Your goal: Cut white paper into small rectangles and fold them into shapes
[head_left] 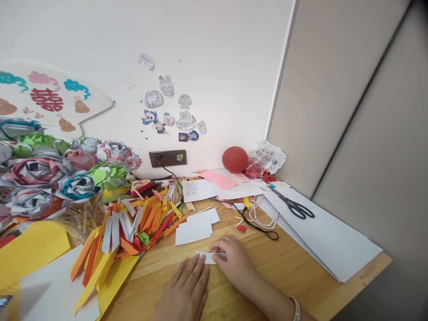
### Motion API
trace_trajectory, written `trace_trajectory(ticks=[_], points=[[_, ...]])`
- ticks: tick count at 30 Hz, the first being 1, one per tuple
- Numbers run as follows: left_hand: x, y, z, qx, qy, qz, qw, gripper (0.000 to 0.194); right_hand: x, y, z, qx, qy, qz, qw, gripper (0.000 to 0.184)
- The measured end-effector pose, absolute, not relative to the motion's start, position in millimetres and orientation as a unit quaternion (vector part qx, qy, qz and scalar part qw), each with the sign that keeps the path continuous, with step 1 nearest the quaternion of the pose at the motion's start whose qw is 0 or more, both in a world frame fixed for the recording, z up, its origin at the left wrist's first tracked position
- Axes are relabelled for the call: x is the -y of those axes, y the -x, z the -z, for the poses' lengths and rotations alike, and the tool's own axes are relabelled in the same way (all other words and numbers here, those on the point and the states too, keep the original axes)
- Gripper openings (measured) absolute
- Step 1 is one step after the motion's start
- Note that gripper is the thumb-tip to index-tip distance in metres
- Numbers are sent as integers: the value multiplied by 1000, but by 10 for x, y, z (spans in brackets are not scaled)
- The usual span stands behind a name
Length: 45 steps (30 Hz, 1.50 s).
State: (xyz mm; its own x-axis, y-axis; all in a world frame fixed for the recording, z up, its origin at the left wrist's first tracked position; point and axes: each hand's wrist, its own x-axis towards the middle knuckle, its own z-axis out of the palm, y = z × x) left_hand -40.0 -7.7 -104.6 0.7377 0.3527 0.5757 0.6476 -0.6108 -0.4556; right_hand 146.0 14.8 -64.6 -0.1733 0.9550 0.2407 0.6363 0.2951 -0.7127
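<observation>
A small white folded paper strip lies on the wooden table in front of me. My left hand is spread flat on the tabletop, its fingertips pressing on the strip's left end. With thumb and bent fingers, my right hand grips the strip's right end and hides part of it. Just beyond my hands rests a short stack of white paper pieces. To the left is a heap of folded orange, yellow, red and white paper strips.
Paper flowers crowd the left side. Black scissors lie on white sheets at the right. A red balloon, a bead string and a black cord sit towards the wall.
</observation>
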Motion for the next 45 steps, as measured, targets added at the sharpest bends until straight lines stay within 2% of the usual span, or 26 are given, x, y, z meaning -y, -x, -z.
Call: trace_trajectory(ticks=[6, 13, 32, 38, 45], points=[[121, 371, 956, 282, 861, 199, 374, 30, -149, -1461, 655, 733, 544, -230, 339, 24], [187, 378, 885, 281, 872, 159, 367, 35, -149, -1460, 680, 738, 548, -217, 330, 23], [155, 353, 950, 290, 872, 198, 340, 31, -156, -1441, 699, 745, 541, -200, 336, 21], [160, 356, 934, 286, 878, 172, 343, 43, -143, -1392, 684, 740, 558, -180, 329, 6], [113, 394, 1130, 298, 877, 180, 332, 50, -180, -1344, 631, 736, 596, -155, 283, 15]])
